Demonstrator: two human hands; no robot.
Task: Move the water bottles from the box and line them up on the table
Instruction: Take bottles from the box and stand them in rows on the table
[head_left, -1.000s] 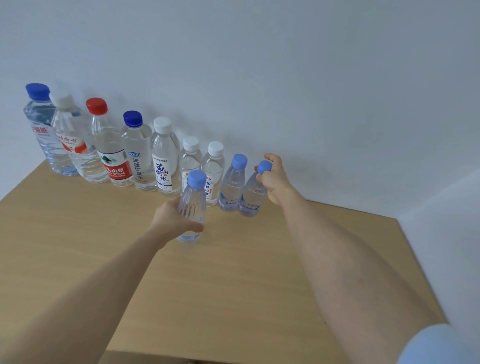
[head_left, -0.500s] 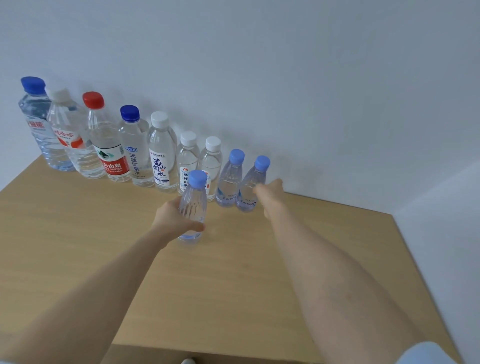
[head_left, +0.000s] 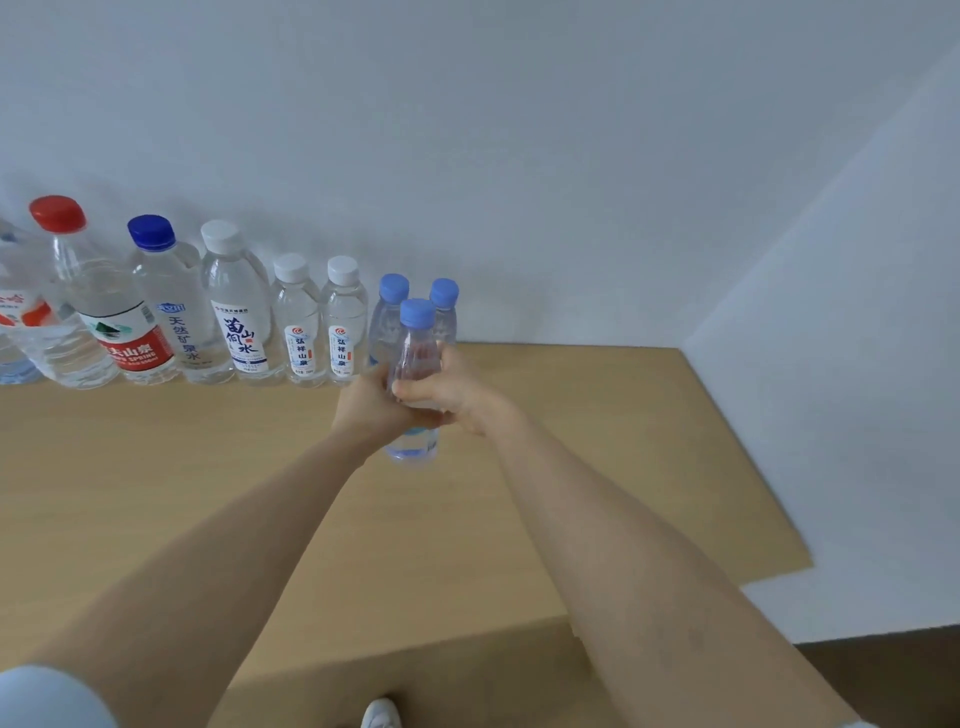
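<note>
gripping 1 small blue-capped bottle upright, left hand and right hand together, just above the tabletop.

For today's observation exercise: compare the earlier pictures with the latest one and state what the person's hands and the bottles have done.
The right hand let go of the last blue-capped bottle in the row, came across and joined the left hand on the small blue-capped bottle, which has been carried right, in front of the row's end. The camera also swung right. The row of bottles along the wall stayed upright on the wooden table.
</note>
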